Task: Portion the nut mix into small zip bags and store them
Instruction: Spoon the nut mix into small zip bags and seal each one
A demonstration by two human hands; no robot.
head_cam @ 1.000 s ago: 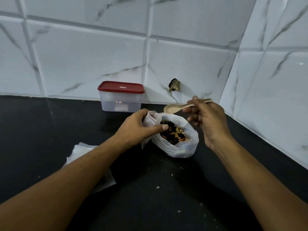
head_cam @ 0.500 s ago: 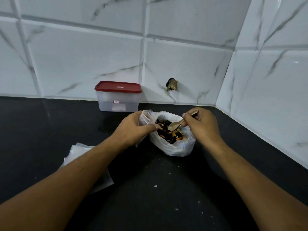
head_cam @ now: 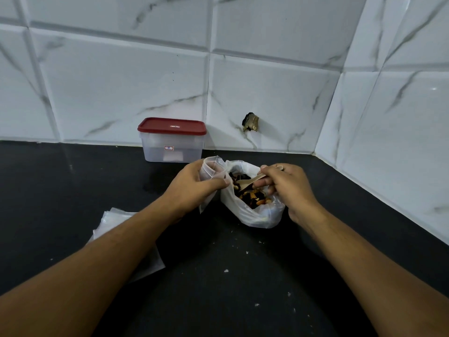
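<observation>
On the black countertop (head_cam: 218, 288), the left hand (head_cam: 194, 188) pinches a small clear zip bag (head_cam: 211, 169) beside the white plastic bag of nut mix (head_cam: 252, 210), where the right hand (head_cam: 286, 188) grips a pale wooden spoon (head_cam: 250, 180).

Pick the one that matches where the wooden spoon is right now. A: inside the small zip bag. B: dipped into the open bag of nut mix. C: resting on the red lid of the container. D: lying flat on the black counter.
B: the right hand holds the wooden spoon with its bowl down among the nut mix in the open white bag, while the left hand holds the small zip bag beside it.
</observation>
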